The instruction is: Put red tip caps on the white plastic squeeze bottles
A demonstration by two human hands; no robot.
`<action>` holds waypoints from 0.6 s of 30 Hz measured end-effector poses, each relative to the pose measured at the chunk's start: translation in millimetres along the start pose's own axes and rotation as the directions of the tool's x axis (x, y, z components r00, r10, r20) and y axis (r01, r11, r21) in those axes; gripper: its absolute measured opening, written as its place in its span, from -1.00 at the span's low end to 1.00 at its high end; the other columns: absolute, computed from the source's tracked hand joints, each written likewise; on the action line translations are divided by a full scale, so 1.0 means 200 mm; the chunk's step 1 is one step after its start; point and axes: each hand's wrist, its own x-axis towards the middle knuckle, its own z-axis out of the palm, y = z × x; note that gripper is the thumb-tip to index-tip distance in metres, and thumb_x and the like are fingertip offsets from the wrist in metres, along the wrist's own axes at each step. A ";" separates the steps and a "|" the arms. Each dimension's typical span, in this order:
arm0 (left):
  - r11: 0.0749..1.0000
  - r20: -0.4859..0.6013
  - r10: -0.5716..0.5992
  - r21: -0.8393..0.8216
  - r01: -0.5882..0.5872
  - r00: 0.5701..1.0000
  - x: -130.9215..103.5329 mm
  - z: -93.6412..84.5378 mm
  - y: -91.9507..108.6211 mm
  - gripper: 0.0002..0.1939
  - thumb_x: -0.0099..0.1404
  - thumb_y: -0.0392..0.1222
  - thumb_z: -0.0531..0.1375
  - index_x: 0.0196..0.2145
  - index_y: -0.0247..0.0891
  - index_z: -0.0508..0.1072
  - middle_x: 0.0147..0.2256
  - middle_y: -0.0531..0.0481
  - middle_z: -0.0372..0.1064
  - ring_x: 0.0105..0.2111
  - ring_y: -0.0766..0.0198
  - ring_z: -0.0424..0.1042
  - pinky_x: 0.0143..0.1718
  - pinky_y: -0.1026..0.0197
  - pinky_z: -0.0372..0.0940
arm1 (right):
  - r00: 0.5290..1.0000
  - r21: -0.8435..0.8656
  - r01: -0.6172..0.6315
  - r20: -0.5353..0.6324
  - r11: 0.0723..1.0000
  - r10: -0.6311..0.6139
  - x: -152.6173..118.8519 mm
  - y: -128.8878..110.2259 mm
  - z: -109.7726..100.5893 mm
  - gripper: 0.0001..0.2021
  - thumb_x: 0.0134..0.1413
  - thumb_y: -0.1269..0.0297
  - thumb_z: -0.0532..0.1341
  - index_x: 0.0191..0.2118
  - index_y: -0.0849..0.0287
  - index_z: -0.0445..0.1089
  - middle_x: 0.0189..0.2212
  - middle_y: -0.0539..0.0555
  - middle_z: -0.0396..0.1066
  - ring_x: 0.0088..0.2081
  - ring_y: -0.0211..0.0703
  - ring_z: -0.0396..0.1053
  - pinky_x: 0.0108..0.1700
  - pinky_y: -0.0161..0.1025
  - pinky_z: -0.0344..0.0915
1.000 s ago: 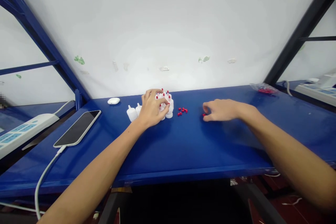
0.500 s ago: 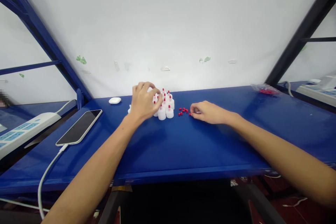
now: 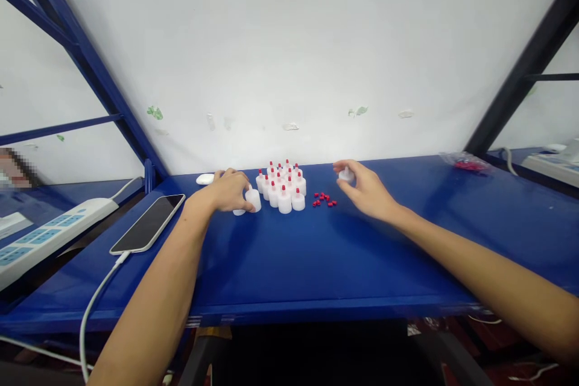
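My left hand [image 3: 228, 192] curls around a white dropper bottle [image 3: 254, 200] with no red cap showing, left of the group. Part of another white bottle [image 3: 239, 212] shows under its fingers. My right hand [image 3: 365, 192] has thumb and fingers around a small white bottle top [image 3: 346, 175] with a bare pointed nozzle; the hand hides its lower part. Between the hands stands a cluster of white dropper bottles [image 3: 284, 200] wearing red caps. Several loose red caps [image 3: 324, 198] lie on the blue table just left of my right hand.
A phone [image 3: 148, 223] on a white charging cable [image 3: 97, 289] lies at the left, beside a power strip [image 3: 54, 232]. A white rounded case [image 3: 205, 179] sits behind my left hand. At the far right back is a clear bag with red pieces [image 3: 468, 164]. A white wall rises behind.
My left hand has moved left and down from above the capped bottles to a bottle beside them. My right hand has shifted back from the loose caps, and a white bottle top now shows in it.
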 end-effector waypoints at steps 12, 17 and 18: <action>0.845 -0.049 0.443 -0.311 -0.435 0.895 -0.14 -0.01 0.46 -0.76 0.10 -0.02 0.32 -0.47 -0.24 0.44 -0.52 0.03 0.36 -0.53 0.27 0.30 -0.44 0.21 0.14 | 0.963 0.378 0.234 0.036 0.896 -0.267 -0.20 -0.30 0.07 -0.63 0.13 0.16 0.31 0.04 0.05 0.35 -0.06 0.10 0.53 -0.11 -0.05 0.50 -0.03 -0.06 0.41; 0.671 -0.139 0.509 -0.554 -0.493 0.850 -0.08 0.08 0.53 -0.78 0.15 -0.10 0.27 -0.51 -0.24 0.36 -0.58 0.12 0.26 -0.59 0.36 0.22 -0.54 0.27 0.07 | 0.944 0.300 0.268 0.110 0.916 -0.312 -0.20 -0.33 0.08 -0.72 0.14 0.18 0.30 -0.02 0.03 0.43 -0.13 0.07 0.54 -0.17 -0.08 0.48 -0.09 -0.10 0.40; 0.629 -0.165 0.515 -0.595 -0.501 0.841 -0.07 0.10 0.54 -0.80 0.15 -0.10 0.27 -0.48 -0.24 0.36 -0.55 0.12 0.28 -0.56 0.36 0.25 -0.52 0.28 0.10 | 0.941 0.298 0.270 0.120 0.916 -0.316 -0.20 -0.32 0.08 -0.73 0.13 0.21 0.30 -0.04 0.03 0.44 -0.14 0.08 0.54 -0.16 -0.07 0.47 -0.08 -0.10 0.39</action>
